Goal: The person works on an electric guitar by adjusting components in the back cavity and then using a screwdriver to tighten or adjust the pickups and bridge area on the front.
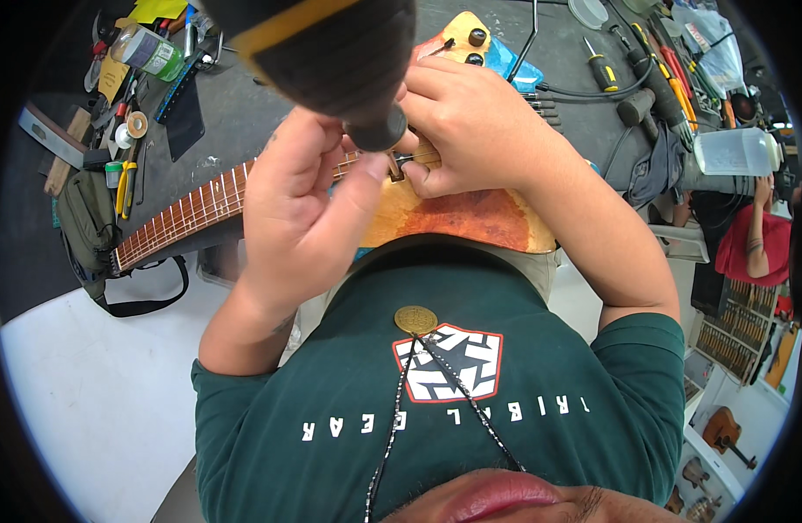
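An electric guitar point(470, 222) in orange, yellow and blue lies across my front, its fretted neck point(183, 216) reaching left. A large black tool with a yellow band point(318, 57) stands over the body near the camera, its narrow end down among my fingers. My left hand point(301, 205) is curled at that narrow end, thumb along it, fingertips partly hidden behind it. My right hand point(462, 126) rests on the guitar body, fingers bent beside a small metal part point(396, 170) at the strings; what they grip is hidden.
A dark bench point(226, 122) holds a plastic jar point(148, 52), pliers, tape rolls, a screwdriver point(601, 70), a mallet and a translucent container point(732, 152). A green bag point(87, 222) hangs at the left. Another person in red point(749, 244) is at the right, beside tool racks and guitars.
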### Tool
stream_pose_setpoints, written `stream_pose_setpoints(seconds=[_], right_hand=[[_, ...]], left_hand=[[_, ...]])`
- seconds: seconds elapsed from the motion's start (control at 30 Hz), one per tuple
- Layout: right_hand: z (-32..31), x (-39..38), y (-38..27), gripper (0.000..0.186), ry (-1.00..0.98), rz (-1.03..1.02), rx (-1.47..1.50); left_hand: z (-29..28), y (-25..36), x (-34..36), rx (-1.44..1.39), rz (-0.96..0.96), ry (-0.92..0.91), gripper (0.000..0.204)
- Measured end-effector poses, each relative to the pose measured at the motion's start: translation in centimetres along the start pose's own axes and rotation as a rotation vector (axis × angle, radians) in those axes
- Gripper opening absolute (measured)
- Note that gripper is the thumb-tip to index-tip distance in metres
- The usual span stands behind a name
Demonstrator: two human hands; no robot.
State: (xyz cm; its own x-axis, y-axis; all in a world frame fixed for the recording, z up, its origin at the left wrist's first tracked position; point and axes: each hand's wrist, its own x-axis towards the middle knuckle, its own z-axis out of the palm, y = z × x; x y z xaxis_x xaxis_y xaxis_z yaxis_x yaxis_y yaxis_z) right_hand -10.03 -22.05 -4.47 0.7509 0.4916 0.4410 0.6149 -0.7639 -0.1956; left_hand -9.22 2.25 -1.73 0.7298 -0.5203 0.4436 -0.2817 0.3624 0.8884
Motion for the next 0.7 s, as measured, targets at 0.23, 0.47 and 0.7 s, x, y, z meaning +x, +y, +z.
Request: stream_pose_setpoints(seconds=[0.23, 0.47, 0.7], right_hand=[[-0.2, 0.0, 0.0, 0.057, 0.006, -0.003, 0.020], [-0.1, 0.0, 0.0, 0.055, 0.034, -0.021, -0.011], [0.0, 0.1, 0.1, 0.055, 0.046, -0.031, 0.005]], left_hand=[[-1.1, -0.2, 0.4, 0.225, 0.071, -0.071, 0.041], [-0.4, 0.5, 0.5, 0.101, -0.045, 0.031, 0.043], [-0.7, 0.5, 0.6, 0.190, -0.032, -0.022, 0.051]])
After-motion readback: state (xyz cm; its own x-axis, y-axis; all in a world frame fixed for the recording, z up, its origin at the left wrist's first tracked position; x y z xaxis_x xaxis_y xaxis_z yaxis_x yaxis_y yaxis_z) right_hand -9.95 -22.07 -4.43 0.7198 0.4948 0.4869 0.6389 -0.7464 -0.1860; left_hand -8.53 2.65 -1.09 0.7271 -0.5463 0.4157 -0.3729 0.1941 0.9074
